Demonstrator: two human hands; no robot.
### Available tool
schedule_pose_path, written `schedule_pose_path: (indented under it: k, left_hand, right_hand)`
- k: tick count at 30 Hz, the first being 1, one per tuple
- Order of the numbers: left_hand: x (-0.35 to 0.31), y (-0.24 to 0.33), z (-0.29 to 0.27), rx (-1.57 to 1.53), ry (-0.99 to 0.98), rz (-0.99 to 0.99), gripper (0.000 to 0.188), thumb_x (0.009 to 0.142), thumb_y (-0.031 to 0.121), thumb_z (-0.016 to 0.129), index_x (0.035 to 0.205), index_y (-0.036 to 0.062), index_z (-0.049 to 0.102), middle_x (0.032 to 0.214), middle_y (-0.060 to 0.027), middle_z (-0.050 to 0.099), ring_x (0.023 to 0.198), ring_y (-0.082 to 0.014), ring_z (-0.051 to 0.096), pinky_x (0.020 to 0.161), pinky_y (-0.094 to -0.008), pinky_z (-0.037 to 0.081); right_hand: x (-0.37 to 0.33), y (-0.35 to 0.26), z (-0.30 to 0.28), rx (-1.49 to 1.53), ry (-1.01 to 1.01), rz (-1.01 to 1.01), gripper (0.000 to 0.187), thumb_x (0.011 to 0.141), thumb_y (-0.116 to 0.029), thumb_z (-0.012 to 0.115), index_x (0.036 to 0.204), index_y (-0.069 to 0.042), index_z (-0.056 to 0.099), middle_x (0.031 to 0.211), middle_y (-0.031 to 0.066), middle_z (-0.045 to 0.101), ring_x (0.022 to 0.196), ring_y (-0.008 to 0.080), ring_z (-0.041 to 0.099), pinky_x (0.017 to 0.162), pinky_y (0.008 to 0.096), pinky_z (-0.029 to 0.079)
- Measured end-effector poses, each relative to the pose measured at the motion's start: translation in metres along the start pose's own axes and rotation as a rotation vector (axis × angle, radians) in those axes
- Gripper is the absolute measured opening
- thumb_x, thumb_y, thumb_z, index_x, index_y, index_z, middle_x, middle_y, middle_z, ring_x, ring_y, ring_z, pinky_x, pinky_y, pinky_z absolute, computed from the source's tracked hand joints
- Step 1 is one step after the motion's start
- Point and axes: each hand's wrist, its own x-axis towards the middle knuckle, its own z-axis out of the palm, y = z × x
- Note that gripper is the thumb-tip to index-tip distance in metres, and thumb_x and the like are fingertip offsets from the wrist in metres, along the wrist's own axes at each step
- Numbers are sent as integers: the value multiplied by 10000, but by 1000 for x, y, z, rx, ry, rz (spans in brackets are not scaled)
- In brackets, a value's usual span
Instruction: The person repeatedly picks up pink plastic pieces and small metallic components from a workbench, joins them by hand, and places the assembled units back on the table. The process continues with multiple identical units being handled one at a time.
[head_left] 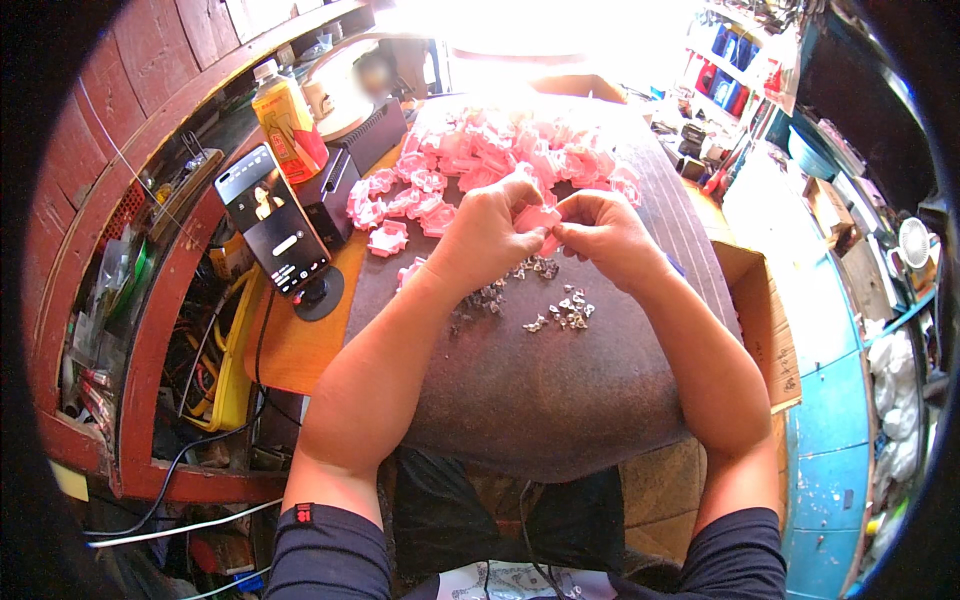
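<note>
The left hand [487, 235] grips a pink part [537, 217] between thumb and fingers, above the surface [560, 400]. The right hand [608, 238] has its fingertips at the right edge; whether they grip it too, I cannot tell. Holding it so probably gives fine control. Metal bits [572, 312] lie nearer the body and the pink pile [480, 140] beyond, likely for short reach. The phone [275, 220] faces the person, probably for easy viewing.

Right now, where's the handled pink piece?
Head view, right of centre: the pink piece is between left hand and right hand, pink pile beyond, small metal parts nearer the body.
</note>
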Motion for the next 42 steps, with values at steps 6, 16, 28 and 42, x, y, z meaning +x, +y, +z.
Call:
schedule_pose_path:
  k: [6, 16, 28, 42]
  left_hand:
    - [-1, 6, 3, 76, 49, 71, 205, 773, 80, 747, 927, 7, 631, 796, -66, 655, 757, -106, 631, 669, -290, 515]
    - [-2, 14, 1, 217, 87, 265, 244, 729, 95, 751, 940, 12, 660, 829, -152, 671, 774, -259, 671, 703, -357, 529]
    - [0, 18, -1, 93, 131, 203, 176, 801, 78, 729, 937, -17, 669, 845, -162, 675, 804, -258, 684, 725, -350, 530]
    - [3, 15, 0, 127, 221, 149, 234, 816, 129, 745, 981, -20, 671, 935, -159, 691, 822, -242, 683, 738, -337, 537]
  right_hand:
    - [-2, -3, -3, 5, -26, 61, 107, 774, -80, 714, 849, -9, 685, 764, -4, 638, 690, 61, 551, 610, 244, 451]
    - [-3, -1, -2, 154, -66, 89, 101, 759, -77, 734, 844, -47, 690, 757, -23, 631, 631, 37, 511, 573, 219, 388]
    - [-1, 3, 0, 248, -33, 36, 127, 792, -112, 757, 882, -53, 690, 728, -22, 629, 625, 47, 533, 549, 215, 393]
    - [7, 12, -28, 386, -9, -23, 99, 842, -110, 700, 918, -50, 679, 813, 11, 653, 695, 101, 588, 636, 249, 458]
